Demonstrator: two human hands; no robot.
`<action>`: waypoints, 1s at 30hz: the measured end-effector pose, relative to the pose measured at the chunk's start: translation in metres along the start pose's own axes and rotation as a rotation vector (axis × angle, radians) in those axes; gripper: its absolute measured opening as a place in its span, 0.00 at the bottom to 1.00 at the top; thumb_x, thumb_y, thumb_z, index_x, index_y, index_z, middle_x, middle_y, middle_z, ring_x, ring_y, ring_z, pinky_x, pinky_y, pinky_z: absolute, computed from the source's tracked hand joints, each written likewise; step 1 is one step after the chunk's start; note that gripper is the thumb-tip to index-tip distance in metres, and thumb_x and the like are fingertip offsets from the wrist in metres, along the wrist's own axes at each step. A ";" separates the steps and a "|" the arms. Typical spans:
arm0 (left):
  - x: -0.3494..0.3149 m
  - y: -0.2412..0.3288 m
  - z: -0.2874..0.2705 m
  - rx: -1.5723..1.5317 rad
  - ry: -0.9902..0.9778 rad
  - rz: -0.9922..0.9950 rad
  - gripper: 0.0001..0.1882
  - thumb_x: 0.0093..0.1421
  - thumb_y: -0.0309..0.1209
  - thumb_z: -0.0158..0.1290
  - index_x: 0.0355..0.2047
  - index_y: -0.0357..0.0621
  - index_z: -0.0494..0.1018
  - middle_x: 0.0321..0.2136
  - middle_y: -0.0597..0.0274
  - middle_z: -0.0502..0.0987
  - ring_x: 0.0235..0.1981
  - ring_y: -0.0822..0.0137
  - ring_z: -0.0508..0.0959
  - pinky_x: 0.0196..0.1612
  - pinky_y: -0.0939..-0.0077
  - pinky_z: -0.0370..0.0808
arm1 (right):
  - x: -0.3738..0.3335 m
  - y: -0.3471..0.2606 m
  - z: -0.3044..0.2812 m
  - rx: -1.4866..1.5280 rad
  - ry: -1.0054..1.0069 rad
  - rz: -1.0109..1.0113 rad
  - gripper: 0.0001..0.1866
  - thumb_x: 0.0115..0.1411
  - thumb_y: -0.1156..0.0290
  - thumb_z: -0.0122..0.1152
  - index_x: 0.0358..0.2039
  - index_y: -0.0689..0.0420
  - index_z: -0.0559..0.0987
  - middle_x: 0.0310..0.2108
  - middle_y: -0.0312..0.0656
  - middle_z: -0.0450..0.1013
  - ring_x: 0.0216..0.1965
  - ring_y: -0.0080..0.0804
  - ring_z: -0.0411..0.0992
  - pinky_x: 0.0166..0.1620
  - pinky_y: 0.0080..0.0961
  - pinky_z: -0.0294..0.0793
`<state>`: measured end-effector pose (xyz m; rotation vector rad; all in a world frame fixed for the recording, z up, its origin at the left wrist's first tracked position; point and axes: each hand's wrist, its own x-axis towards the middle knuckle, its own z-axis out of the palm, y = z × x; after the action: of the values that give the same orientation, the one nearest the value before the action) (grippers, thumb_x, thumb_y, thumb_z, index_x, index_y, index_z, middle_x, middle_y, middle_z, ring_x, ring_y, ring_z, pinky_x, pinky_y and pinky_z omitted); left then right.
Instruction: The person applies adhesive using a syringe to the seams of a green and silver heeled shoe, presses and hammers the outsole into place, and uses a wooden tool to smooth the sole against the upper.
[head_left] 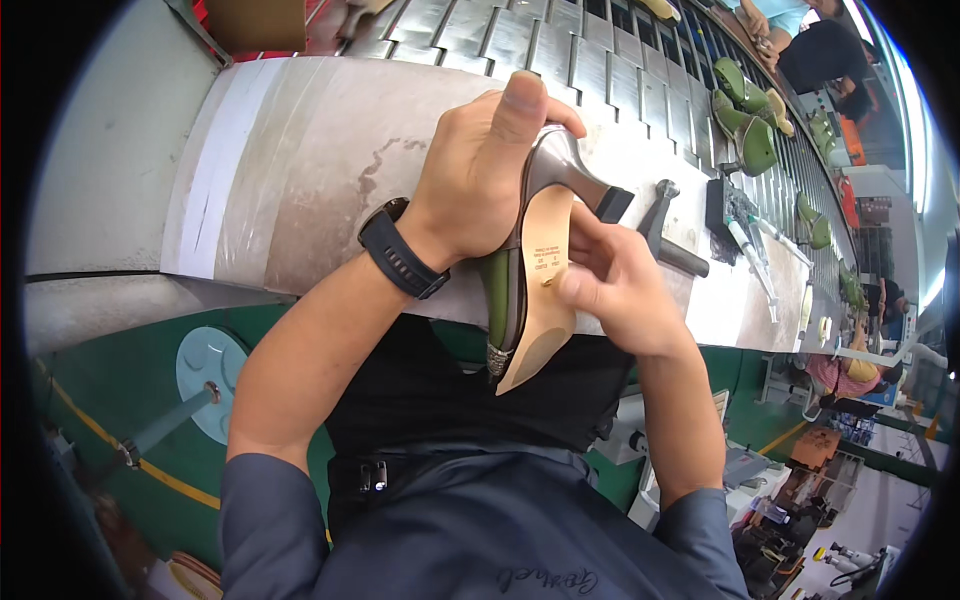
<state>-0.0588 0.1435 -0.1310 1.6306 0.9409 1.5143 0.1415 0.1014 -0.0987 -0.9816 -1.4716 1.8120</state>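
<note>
A green and dark heeled shoe (500, 290) is turned so its underside shows, toe toward my body. My left hand (485, 160) is closed round its heel end, thumb sticking up beside the silvery heel (570, 165) with its black tip. Along the shoe's underside lies a tan sole (545, 275) with a darker patch near the toe. My right hand (625, 285) grips the sole's right edge, thumb on its face and fingers partly hidden behind. Whether the sole is fixed to the shoe cannot be told. A decorated band (497, 360) shows near the toe.
The pale worktable (310, 170) carries a hammer (662, 225) and a black holder (715, 215) with slim tools, right of my hands. Beyond runs a slatted metal conveyor (490, 35) bearing several green shoes (745, 130). Another person's hand (765, 40) shows at upper right. A blue round stool (212, 380) stands lower left.
</note>
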 end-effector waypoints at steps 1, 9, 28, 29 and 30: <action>-0.001 0.001 0.001 -0.056 -0.018 -0.068 0.48 0.77 0.65 0.21 0.43 0.36 0.82 0.32 0.63 0.81 0.32 0.75 0.78 0.38 0.81 0.73 | -0.005 -0.001 0.003 -0.081 0.008 0.007 0.35 0.59 0.62 0.79 0.59 0.70 0.74 0.51 0.48 0.79 0.51 0.33 0.79 0.59 0.34 0.77; -0.001 0.003 0.000 0.019 -0.016 -0.049 0.47 0.77 0.65 0.23 0.44 0.37 0.82 0.30 0.65 0.81 0.29 0.76 0.78 0.34 0.83 0.73 | 0.005 -0.017 0.026 -0.154 0.109 0.078 0.29 0.55 0.63 0.80 0.50 0.70 0.78 0.42 0.45 0.82 0.42 0.27 0.80 0.49 0.30 0.81; -0.118 0.036 -0.017 0.640 -0.014 0.251 0.40 0.48 0.46 0.76 0.57 0.40 0.74 0.60 0.45 0.77 0.59 0.43 0.78 0.60 0.53 0.76 | -0.003 -0.009 -0.041 -1.287 0.134 -0.656 0.44 0.44 0.48 0.82 0.61 0.52 0.81 0.64 0.51 0.72 0.67 0.55 0.67 0.67 0.57 0.67; -0.118 0.038 -0.017 0.635 -0.024 0.232 0.41 0.48 0.43 0.76 0.60 0.41 0.74 0.64 0.44 0.75 0.63 0.41 0.77 0.62 0.52 0.75 | -0.001 -0.007 -0.042 -1.272 0.134 -0.654 0.44 0.44 0.48 0.82 0.61 0.52 0.81 0.64 0.51 0.72 0.67 0.55 0.67 0.67 0.57 0.67; -0.118 0.038 -0.017 0.640 -0.029 0.225 0.41 0.48 0.43 0.76 0.60 0.41 0.74 0.64 0.44 0.75 0.63 0.41 0.77 0.62 0.52 0.75 | 0.000 -0.007 -0.043 -1.245 0.137 -0.668 0.44 0.44 0.48 0.82 0.61 0.51 0.80 0.65 0.50 0.72 0.67 0.55 0.67 0.67 0.59 0.66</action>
<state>-0.0794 0.0222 -0.1538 2.2623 1.3561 1.4028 0.1775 0.1254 -0.0968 -0.8800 -2.4514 0.2327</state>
